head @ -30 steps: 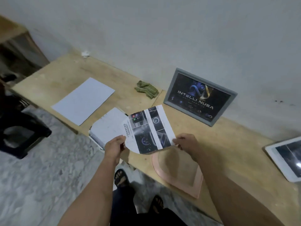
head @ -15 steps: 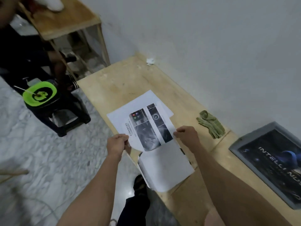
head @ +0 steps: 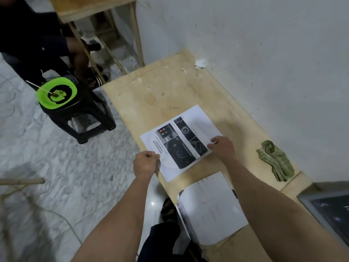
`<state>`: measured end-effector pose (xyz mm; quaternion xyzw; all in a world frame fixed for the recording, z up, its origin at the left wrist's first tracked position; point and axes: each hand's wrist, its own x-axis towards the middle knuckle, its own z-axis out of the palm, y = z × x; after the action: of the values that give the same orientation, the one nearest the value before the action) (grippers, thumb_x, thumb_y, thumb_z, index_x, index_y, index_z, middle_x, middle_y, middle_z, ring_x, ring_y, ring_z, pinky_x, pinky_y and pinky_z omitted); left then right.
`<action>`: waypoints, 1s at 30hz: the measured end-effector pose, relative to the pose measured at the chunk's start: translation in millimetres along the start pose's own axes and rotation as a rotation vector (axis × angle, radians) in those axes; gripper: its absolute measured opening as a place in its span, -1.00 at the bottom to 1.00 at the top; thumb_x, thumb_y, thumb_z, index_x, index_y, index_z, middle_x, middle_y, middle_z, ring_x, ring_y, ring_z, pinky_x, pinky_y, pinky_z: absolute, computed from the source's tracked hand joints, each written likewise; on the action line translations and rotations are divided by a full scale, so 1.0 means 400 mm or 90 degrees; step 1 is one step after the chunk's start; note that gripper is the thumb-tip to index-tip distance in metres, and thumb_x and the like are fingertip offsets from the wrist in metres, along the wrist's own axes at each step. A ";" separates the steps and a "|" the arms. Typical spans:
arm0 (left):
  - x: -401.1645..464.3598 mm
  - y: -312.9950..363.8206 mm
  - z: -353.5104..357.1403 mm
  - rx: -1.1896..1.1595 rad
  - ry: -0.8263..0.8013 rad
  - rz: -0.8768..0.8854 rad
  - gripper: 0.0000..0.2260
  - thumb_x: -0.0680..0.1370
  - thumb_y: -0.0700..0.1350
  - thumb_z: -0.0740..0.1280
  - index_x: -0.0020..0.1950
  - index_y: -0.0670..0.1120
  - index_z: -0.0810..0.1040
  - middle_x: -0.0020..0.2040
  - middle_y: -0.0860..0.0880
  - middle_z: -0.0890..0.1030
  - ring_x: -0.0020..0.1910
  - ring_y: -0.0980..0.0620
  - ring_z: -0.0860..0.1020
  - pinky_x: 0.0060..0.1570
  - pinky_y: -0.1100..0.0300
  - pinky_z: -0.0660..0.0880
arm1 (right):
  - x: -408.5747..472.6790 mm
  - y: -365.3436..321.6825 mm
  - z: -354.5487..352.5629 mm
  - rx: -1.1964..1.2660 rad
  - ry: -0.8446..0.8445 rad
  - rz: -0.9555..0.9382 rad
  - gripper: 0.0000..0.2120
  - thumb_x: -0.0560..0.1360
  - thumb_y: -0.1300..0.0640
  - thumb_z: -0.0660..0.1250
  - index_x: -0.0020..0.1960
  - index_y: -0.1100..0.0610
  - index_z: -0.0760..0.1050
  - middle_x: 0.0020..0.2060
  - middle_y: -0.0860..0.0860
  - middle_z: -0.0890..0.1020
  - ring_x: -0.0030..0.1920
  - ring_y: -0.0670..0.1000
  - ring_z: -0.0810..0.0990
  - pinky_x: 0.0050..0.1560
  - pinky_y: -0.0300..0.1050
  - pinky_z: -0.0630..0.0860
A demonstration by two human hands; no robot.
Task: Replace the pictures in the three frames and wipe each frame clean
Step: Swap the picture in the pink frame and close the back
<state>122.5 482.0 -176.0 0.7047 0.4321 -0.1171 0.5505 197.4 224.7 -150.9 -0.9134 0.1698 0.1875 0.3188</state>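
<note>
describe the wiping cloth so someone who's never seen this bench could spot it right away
Start at the long plywood bench that runs along the white wall. Beyond the right hand, close to the wall, lies the cloth, apart from the hand. It is the only soft, crumpled thing there: olive green and bunched up, while its neighbours, the printed sheet and the paper stack, are flat and white.
</note>
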 end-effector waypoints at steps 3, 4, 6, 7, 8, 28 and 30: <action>-0.033 -0.009 -0.014 0.012 0.020 0.001 -0.94 0.48 -0.13 0.43 -0.12 -0.10 0.65 -0.40 -0.02 0.67 -0.40 -0.01 0.62 -0.22 0.08 0.62 | -0.020 0.010 0.002 -0.011 0.008 0.008 -0.65 0.47 0.14 0.36 0.25 0.12 0.51 0.16 0.09 0.56 0.17 0.08 0.54 0.06 -0.16 0.39; -0.045 -0.020 -0.018 0.008 0.015 0.005 -0.94 0.49 -0.13 0.43 -0.12 -0.11 0.65 -0.39 -0.04 0.68 -0.39 -0.01 0.61 -0.28 0.10 0.60 | -0.033 0.020 0.004 -0.018 0.014 0.006 -0.65 0.47 0.15 0.35 0.25 0.13 0.51 0.18 0.10 0.56 0.18 0.09 0.54 0.10 -0.13 0.41; -0.093 -0.055 -0.023 0.013 -0.015 0.010 -0.91 0.49 -0.13 0.44 -0.17 -0.14 0.65 -0.34 -0.07 0.69 -0.38 0.00 0.57 -0.35 0.14 0.52 | -0.080 0.056 0.000 -0.030 0.024 0.009 -0.69 0.46 0.20 0.30 0.19 0.21 0.54 0.17 0.14 0.58 0.17 0.14 0.55 0.13 -0.03 0.46; -0.116 -0.075 -0.022 0.019 -0.028 0.006 -0.89 0.48 -0.14 0.46 -0.21 -0.15 0.65 -0.31 -0.08 0.70 -0.37 0.00 0.55 -0.36 0.15 0.50 | -0.104 0.076 -0.005 -0.041 0.018 0.017 -0.70 0.45 0.21 0.29 0.16 0.24 0.54 0.14 0.16 0.60 0.14 0.15 0.56 0.09 -0.02 0.48; -0.146 -0.098 -0.020 0.026 -0.036 0.001 -0.89 0.46 -0.14 0.47 -0.24 -0.15 0.65 -0.28 -0.07 0.71 -0.38 0.00 0.55 -0.37 0.15 0.49 | -0.134 0.103 -0.015 -0.053 0.004 0.024 -0.70 0.45 0.21 0.29 0.16 0.22 0.53 0.12 0.14 0.60 0.12 0.13 0.56 0.03 -0.06 0.46; -0.444 -0.336 0.048 -0.075 -0.049 -0.044 -0.92 0.46 -0.32 0.43 -0.22 -0.22 0.61 -0.30 -0.11 0.60 -0.36 -0.07 0.54 -0.32 0.16 0.53 | -0.407 0.388 -0.033 0.157 -0.109 0.117 -0.96 0.38 0.23 0.31 -0.22 0.21 0.47 -0.21 0.14 0.56 -0.19 0.14 0.54 -0.22 -0.07 0.41; -0.453 -0.326 0.022 -0.116 -0.126 -0.034 -0.95 0.48 -0.35 0.43 -0.18 -0.28 0.60 -0.35 -0.12 0.54 -0.42 -0.02 0.46 -0.36 0.19 0.51 | -0.422 0.394 -0.054 0.238 -0.112 0.134 -0.91 0.40 0.28 0.33 -0.28 0.21 0.48 -0.25 0.14 0.57 -0.29 0.08 0.51 -0.28 -0.12 0.41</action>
<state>-79.5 390.1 -151.0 0.6246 0.4031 -0.1612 0.6491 -12.6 126.3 -140.9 -0.7957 0.2679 0.2637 0.4749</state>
